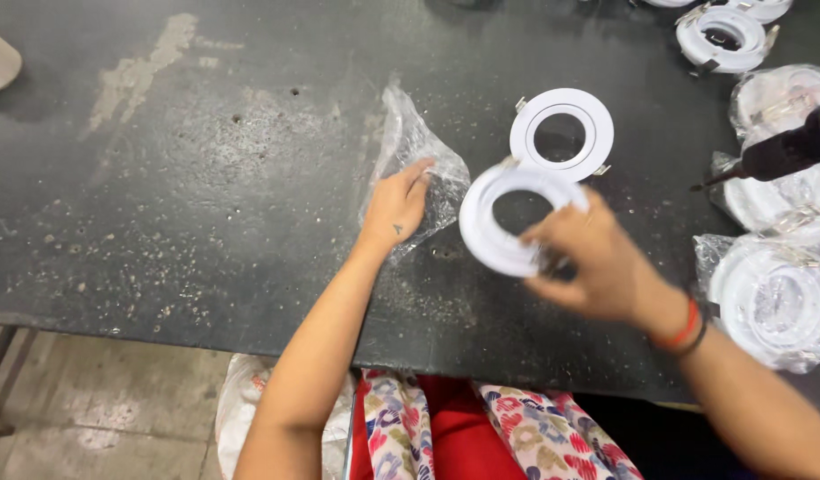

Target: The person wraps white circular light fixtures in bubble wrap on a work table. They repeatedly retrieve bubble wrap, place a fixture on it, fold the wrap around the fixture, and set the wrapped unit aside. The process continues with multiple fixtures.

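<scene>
Right hand (597,267) closed around the near rim of a white downlight ring (499,222), gripping it tilted above the worktop (205,178), roughly mid-width and toward the near edge. Ring blurring a little, so exact finger placement hard to tell. Left hand (397,206) lying mostly flat, fingers loosely spread, pressing on a crumpled clear plastic bag (410,147) just left of the held ring; not gripping anything that shows.

Second white ring (563,133) sitting flat just beyond the held one, toward the far edge, their rims near or touching.

Risks, judging from this:
- Holding by one rim only, so possibly slipping and dropping onto the hard worktop, chipping the finish.
- Swinging the held ring into the second ring, knocking it, bending its metal spring clips.
- Bag sliding under the flat palm on the dusty, gritty surface, picking up debris.
- Bagged rings (770,298) crowding the right edge beside the right forearm; elbowing one off the near edge looking possible.
- Dark power tool (775,156) pointing in from the right edge, near the bagged rings; catching plastic looking possible.
</scene>
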